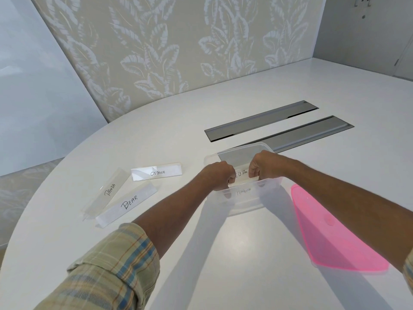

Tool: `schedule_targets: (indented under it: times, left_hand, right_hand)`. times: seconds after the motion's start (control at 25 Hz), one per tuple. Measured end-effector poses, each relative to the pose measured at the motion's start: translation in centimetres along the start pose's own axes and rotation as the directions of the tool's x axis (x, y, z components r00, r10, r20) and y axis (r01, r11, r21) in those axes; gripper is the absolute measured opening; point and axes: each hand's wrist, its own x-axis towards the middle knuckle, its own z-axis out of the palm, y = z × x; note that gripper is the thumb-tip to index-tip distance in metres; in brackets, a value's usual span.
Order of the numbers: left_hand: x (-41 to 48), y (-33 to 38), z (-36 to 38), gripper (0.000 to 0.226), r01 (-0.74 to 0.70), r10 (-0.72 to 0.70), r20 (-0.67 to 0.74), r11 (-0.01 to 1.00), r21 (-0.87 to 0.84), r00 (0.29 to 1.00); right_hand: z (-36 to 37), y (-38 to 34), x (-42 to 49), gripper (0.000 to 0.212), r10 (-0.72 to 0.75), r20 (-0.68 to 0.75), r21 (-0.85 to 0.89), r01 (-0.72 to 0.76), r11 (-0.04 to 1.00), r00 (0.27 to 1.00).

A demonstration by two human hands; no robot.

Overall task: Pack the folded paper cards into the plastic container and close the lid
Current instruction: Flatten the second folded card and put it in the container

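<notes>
Left hand and right hand grip one folded white paper card together.
We see both sets of fingers curled round its ends, holding it inside the clear rectangular plastic container; just nearer than the fingers, a PENGUIN card shows through the wall. Right of the hands the flat pink plastic lid lies on the white table; to their left lie the OSTRICH card, PANDA card and BEAR card.

Gripping the ZEBRA card at both ends with left hand and right hand inside the clear container, behind the PENGUIN card. Leaving the pink lid flat on the table beside it.
</notes>
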Motion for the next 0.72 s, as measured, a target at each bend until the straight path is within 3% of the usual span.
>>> schedule_targets:
  times: [0.2,0.32,0.48,0.72]
  left_hand:
    - [-1.0,-0.7,-0.7,0.033,0.002,-0.014,-0.077,0.989,-0.145,0.997]
    - [-2.6,-1.6,-1.9,0.026,-0.025,-0.042,-0.242,0.963,-0.269,0.969]
    - [-5.9,-3.8,-2.7,0.018,-0.047,-0.066,-0.412,0.964,-0.261,0.909]
    - [-12.7,-9.9,-1.7,0.024,0.157,-0.308,-0.448,0.927,-0.342,0.839]
  right_hand:
    - [0.0,0.6,0.0,0.04,0.03,-0.034,0.149,-0.024,0.989,0.999]
    - [-0.7,0.2,0.1,0.039,0.063,-0.084,0.219,-0.043,0.975,0.994]
    - [-2.2,-1.6,0.0,0.025,0.073,-0.247,0.282,0.0,0.959,0.966]
    - [-3.5,-8.0,1.4,0.015,-0.015,-0.379,0.31,0.142,0.94,0.925]
